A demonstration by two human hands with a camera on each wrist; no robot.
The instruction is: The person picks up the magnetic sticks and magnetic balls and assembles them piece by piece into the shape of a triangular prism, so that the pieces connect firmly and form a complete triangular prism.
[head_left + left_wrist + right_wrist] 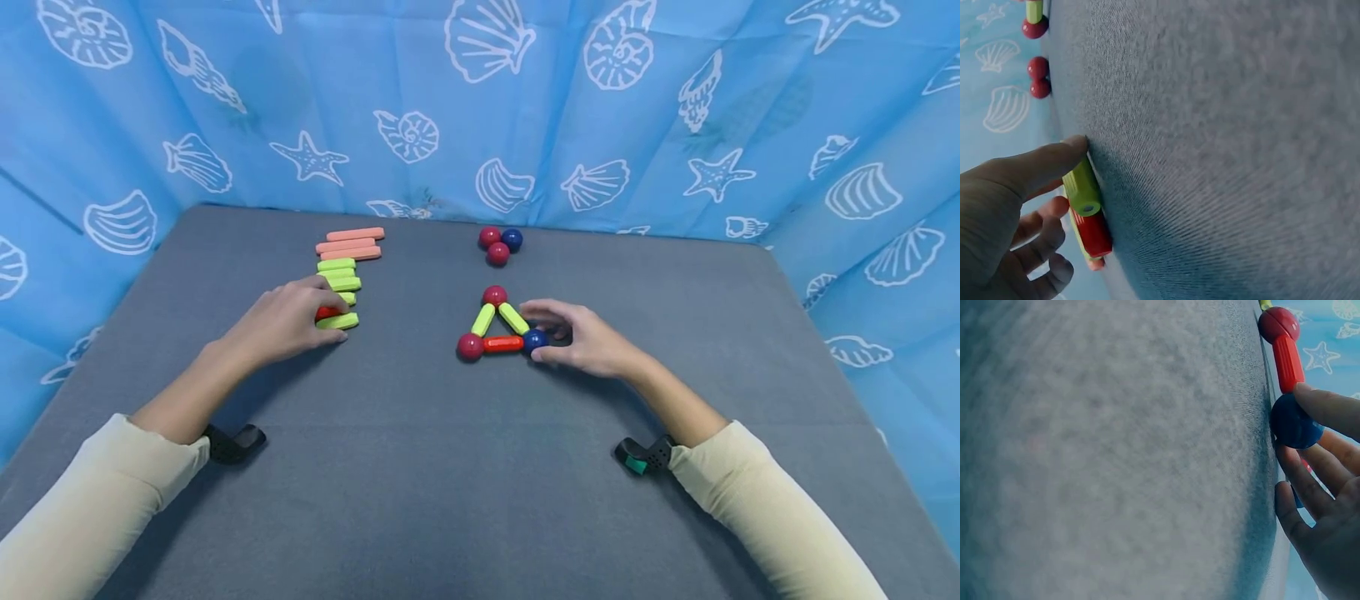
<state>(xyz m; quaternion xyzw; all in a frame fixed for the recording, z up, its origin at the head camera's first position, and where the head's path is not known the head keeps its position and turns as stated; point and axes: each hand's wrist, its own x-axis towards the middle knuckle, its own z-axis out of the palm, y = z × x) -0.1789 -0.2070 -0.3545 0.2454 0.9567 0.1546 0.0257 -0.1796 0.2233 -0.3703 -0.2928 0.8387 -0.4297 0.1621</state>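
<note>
A triangle of rods and balls lies on the grey table: two yellow-green rods (513, 318), a red rod (503, 344), two dark red balls (470, 347) and a blue ball (535, 340). My right hand (581, 337) holds the blue ball at the triangle's right corner, thumb (1329, 409) on one side and fingers on the other. At the left, my left hand (288, 317) pinches the nearest yellow-green rod (1082, 187) of a column, its thumb along the near side. Another red rod (1092, 234) lies beside that one, partly hidden by the fingers in the head view.
More yellow-green rods (339, 273) continue the column, with several salmon-coloured rods (351, 244) beyond them. Behind the triangle sit two loose dark red balls (498, 254) and one blue ball (512, 240). A blue shell-patterned curtain (427, 100) hangs along the table's back edge.
</note>
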